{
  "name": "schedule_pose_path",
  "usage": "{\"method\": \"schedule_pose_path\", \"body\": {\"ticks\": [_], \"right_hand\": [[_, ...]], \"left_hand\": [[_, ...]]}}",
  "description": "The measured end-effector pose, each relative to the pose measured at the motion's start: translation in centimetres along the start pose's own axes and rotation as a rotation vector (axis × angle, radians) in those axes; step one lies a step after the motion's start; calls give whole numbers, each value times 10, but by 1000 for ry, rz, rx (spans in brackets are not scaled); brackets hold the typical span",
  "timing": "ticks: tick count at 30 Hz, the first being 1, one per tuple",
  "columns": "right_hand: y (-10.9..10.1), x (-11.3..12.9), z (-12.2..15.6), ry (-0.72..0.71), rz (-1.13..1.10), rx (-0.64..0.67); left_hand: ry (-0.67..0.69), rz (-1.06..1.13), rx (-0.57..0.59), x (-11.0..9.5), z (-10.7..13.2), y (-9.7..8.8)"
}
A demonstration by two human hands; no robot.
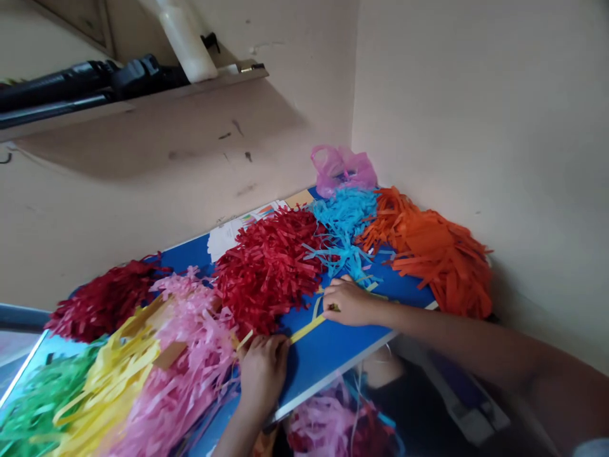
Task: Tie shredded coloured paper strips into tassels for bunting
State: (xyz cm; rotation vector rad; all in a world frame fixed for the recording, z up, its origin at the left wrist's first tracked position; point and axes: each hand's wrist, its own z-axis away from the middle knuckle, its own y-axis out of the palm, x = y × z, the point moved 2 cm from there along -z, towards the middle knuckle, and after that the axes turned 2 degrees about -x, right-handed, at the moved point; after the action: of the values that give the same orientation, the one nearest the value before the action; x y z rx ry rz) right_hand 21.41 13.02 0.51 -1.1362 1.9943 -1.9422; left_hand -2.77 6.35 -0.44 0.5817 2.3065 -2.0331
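Observation:
A narrow yellow strip [307,329] runs taut between my two hands, just above the blue tabletop [328,355]. My left hand [262,368] is closed on its near end, with a short yellow tail poking out above the fingers. Curled around the strip farther right is my right hand [349,302], where loose yellow ends stick out. A heap of red strips [273,266] lies right behind the hands. Pink strips [190,343] spread to the left of my left hand, and light blue strips [345,222] lie beyond my right hand.
Orange strips [428,254] cover the right corner; dark red [109,298], yellow [114,374] and green strips [52,393] lie left. A pink plastic bag [342,170] and papers [228,235] sit along the wall. Overhead, a shelf [143,101] holds a white bottle [188,44].

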Motion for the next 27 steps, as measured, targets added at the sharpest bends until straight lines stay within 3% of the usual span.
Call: {"method": "schedule_pose_path", "body": {"ticks": [4, 7, 12, 14, 16, 20, 27], "right_hand": [[-1, 6, -5, 24, 29, 33], [-6, 13, -5, -9, 73, 28], [-9, 27, 3, -422, 311, 10], [-5, 27, 4, -487, 335, -4], [-3, 26, 1, -437, 324, -8], [-8, 25, -3, -88, 305, -71], [-10, 36, 4, -192, 285, 10]], "left_hand": [[-45, -64, 69, -8, -10, -7], [-49, -101, 53, -14, -11, -10], [228, -173, -121, -23, 0, -12], [311, -160, -146, -25, 3, -11], [348, -138, -158, -26, 2, -10], [350, -108, -186, -28, -2, -13], [355, -99, -178, -28, -3, -15]]}}
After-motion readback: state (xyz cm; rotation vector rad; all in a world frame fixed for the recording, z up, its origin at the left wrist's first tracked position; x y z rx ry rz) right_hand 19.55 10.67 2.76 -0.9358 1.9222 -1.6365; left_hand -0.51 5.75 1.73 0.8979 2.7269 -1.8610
